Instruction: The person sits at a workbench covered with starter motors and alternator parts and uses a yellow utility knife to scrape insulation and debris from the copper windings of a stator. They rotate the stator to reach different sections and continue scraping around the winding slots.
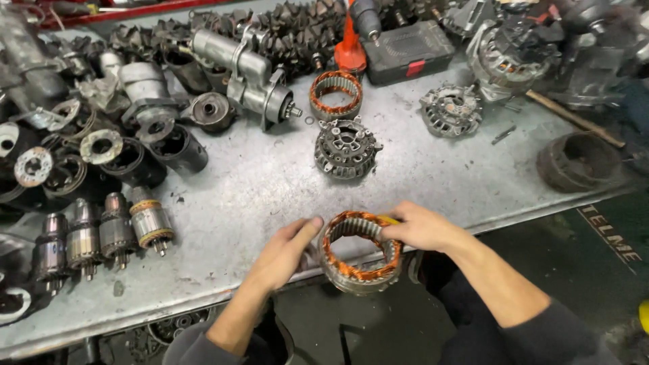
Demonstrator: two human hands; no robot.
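A ring-shaped stator (pixel 360 253) with copper windings sits at the near edge of the grey metal workbench (pixel 257 182). My left hand (pixel 284 251) grips its left rim with the thumb against the ring. My right hand (pixel 420 227) holds its upper right rim, and a bit of yellow shows under those fingers. Farther back lie a second copper-wound stator (pixel 336 94) and a dark alternator housing (pixel 345 149).
Several armatures (pixel 101 236) line the left side, behind them dark cylindrical housings (pixel 179 149) and a starter motor (pixel 247 74). A black case (pixel 409 51), an orange tool (pixel 349 47), another housing (pixel 450 109), a rusty drum (pixel 578 161) and a wooden-handled tool (pixel 574 118) lie at the back and right.
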